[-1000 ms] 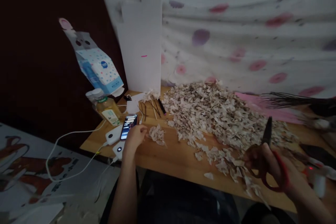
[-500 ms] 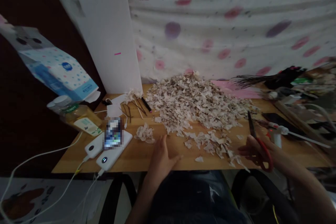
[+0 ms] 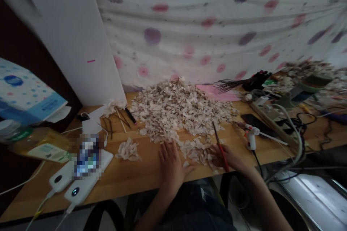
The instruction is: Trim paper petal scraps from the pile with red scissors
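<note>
A wide heap of pale, dry petal-like flakes (image 3: 181,108) covers the middle of the wooden table. At its near edge my left hand (image 3: 171,169) lies palm down with fingers stretched out, fingertips touching the flakes. My right hand (image 3: 230,159) is closed round red-handled scissors (image 3: 222,155), whose dark blades point away toward the heap. Loose flakes (image 3: 196,151) are scattered between my hands, some partly hidden by the right one. To the left sits a small petal cluster (image 3: 128,149), apart from the heap.
A white glue gun (image 3: 251,139), a dark phone (image 3: 257,124) and a power strip (image 3: 276,115) lie at right with cables. At left are white power banks (image 3: 88,186), a bottle (image 3: 43,146), a blue-white carton (image 3: 29,94), a black marker (image 3: 130,115) and thin sticks (image 3: 120,119).
The view has turned to the right. My left hand has moved forward to the heap and flattened. My right hand has come left, closer to it, with the scissors still held.
</note>
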The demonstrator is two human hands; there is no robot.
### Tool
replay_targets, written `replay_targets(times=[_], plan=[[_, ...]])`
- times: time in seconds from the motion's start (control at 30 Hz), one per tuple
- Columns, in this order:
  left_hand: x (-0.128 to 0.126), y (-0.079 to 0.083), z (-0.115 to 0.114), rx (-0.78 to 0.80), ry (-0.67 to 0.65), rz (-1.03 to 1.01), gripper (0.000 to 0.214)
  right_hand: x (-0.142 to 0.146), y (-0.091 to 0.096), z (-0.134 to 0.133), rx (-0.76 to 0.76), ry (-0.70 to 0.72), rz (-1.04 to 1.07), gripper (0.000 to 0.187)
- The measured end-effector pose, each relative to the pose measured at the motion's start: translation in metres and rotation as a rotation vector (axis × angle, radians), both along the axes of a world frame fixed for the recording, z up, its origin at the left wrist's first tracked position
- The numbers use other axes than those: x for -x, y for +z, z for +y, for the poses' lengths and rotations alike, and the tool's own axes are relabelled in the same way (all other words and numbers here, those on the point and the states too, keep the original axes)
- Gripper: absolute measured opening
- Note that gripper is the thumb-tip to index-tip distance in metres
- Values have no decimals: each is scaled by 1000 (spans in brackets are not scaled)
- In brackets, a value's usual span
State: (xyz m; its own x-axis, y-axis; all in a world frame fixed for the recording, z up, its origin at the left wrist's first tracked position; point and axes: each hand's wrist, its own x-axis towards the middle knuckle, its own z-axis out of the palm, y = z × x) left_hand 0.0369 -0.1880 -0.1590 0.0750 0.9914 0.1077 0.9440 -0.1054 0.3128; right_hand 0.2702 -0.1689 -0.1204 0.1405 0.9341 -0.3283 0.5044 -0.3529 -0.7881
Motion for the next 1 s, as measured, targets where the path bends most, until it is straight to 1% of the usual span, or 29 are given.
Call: replay_targets(times=[0.07,0.17,0.2,0.27,0.33,0.4,0.47,0.53,0.6,0.67,0.7,0.73,0.77,0.83,0.87,0.9,0.93,1.0], plan=[[-7,-2,9,-19,-39,-4,111,11,-5,10,21,11,113,44],[-14,-4,29,-45,-95,-25,99,26,-9,29,-23,-1,262,37],[-16,-4,37,-62,-95,-39,95,30,-9,36,-49,-14,308,37],[-18,-1,54,-96,-67,-63,85,32,-3,48,-110,-50,387,46],[-16,5,66,-118,-36,-69,74,27,8,55,-163,-92,440,58],[-10,13,71,-163,-49,-93,57,16,19,55,-187,-130,459,68],[-2,20,71,-247,-127,-169,38,4,27,49,-177,-163,441,70],[6,24,70,-307,-196,-234,28,-7,27,40,-149,-206,397,71],[14,27,72,-323,-179,-227,33,-16,23,32,-123,-266,330,68],[19,27,78,-300,-127,-161,50,-21,16,26,-99,-315,260,67],[21,26,82,-268,-147,-122,58,-22,13,25,-90,-331,231,68],[21,25,85,-211,-221,-84,64,-23,11,25,-83,-341,209,69],[20,23,86,-136,-345,-60,68,-23,9,27,-77,-343,193,70],[16,18,84,35,-646,-60,68,-23,9,32,-69,-331,179,70],[14,15,81,105,-773,-86,66,-22,10,35,-66,-318,179,69],[11,13,77,152,-852,-134,63,-21,11,38,-64,-304,181,67],[10,12,72,172,-888,-196,58,-20,12,42,-63,-288,185,65],[9,11,65,127,-876,-322,45,-19,13,49,-68,-260,193,62]])
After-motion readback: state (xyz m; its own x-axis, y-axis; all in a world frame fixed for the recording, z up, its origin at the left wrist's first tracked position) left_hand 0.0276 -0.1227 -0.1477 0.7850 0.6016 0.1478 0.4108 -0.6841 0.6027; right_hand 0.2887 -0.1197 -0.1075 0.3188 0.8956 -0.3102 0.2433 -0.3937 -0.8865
